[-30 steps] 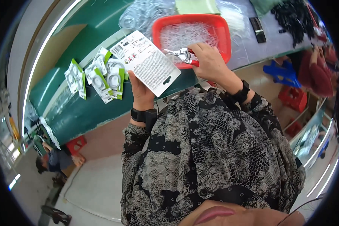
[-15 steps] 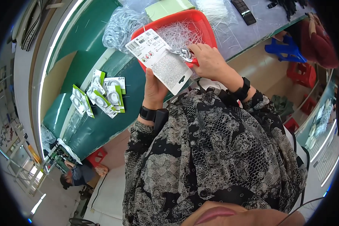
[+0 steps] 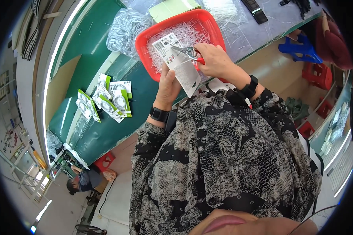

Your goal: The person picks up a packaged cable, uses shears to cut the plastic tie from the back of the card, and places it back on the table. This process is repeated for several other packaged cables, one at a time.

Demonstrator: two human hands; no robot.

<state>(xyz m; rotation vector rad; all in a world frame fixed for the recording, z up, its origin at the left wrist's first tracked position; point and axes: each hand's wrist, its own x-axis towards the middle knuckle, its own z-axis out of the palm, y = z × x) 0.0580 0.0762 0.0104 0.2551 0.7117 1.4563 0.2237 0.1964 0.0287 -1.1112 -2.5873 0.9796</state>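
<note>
My left hand (image 3: 168,87) is closed on the lower left edge of a white printed backing card (image 3: 187,75), tilted over the front of the red basket. A black hang slot shows at the card's near end. My right hand (image 3: 215,60) grips a pair of cutting pliers (image 3: 190,51) with red handles. Their metal jaws lie at the card's upper part, near a thin white strip; whether they bite on it I cannot tell. Beneath, the red plastic basket (image 3: 142,44) holds many thin white plastic strip pieces (image 3: 184,29).
Several carded packs with coiled white cables (image 3: 121,102) lie left on the green table (image 3: 98,135). Behind the basket are bundled grey cables (image 3: 127,29), a light green box (image 3: 172,9), white strips (image 3: 221,11) and a black phone-like object (image 3: 254,11). Other people sit farther off.
The card has swung to a steeper angle, so its printed face looks narrower, and its far end has moved right. My left hand moved slightly right; the pliers stay near the card.
</note>
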